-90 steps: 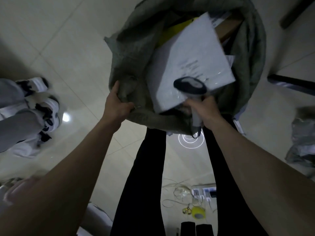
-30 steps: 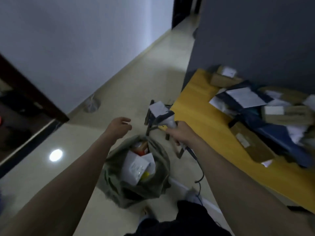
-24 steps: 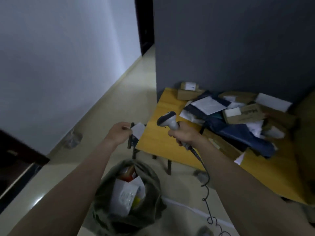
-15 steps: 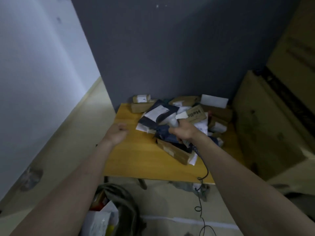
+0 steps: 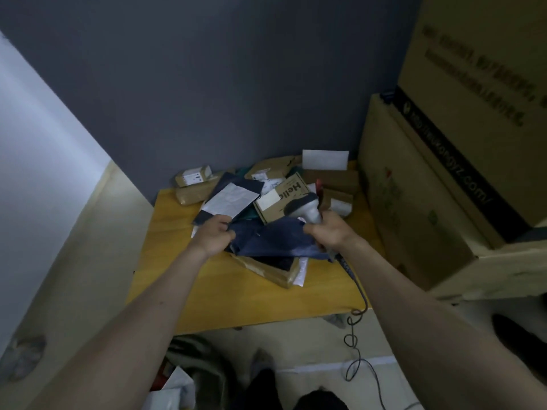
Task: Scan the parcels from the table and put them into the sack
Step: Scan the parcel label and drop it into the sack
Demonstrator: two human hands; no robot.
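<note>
Risk: our left hand (image 5: 213, 235) pinches the dark blue mailer (image 5: 272, 239); our right hand (image 5: 328, 232), gripping the scanner (image 5: 306, 209), also clutches it; tugging may topple the "Hello" box (image 5: 282, 197).

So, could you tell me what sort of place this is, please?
Probably a small parcel-sorting or mailroom corner: a table heaped with parcels, a corded scanner in the right hand, and big cartons stacked alongside.

Both forearms are bare, no sleeves showing, and the legs (image 5: 296, 395) below wear dark trousers.
</note>
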